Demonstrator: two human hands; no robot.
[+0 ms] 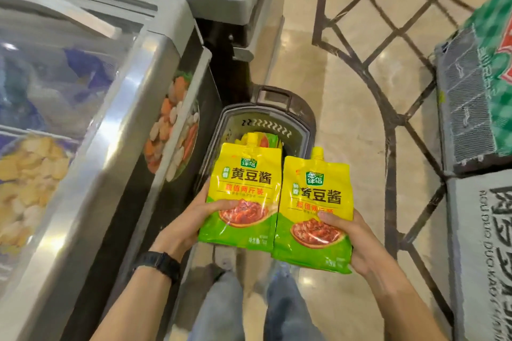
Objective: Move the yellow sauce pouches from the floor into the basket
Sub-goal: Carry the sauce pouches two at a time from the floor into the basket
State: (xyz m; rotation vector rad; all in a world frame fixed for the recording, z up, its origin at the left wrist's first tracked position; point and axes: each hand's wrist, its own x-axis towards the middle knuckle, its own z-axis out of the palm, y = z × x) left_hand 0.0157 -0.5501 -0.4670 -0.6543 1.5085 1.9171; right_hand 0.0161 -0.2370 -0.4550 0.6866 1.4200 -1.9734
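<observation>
Beside a grey glass-lidded chest freezer, on the glossy beige tiled floor, stands a dark plastic shopping basket.
Yellow packs already lie inside it. Above its near end, the left hand grips one yellow-and-green spouted sauce pouch low down, thumb across the front. The right hand grips a second matching pouch the same way. The two pouches are side by side, edges overlapping.

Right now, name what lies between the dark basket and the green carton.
Head view: only glossy beige floor with dark lines lies between the dark plastic basket and the green printed carton.
</observation>
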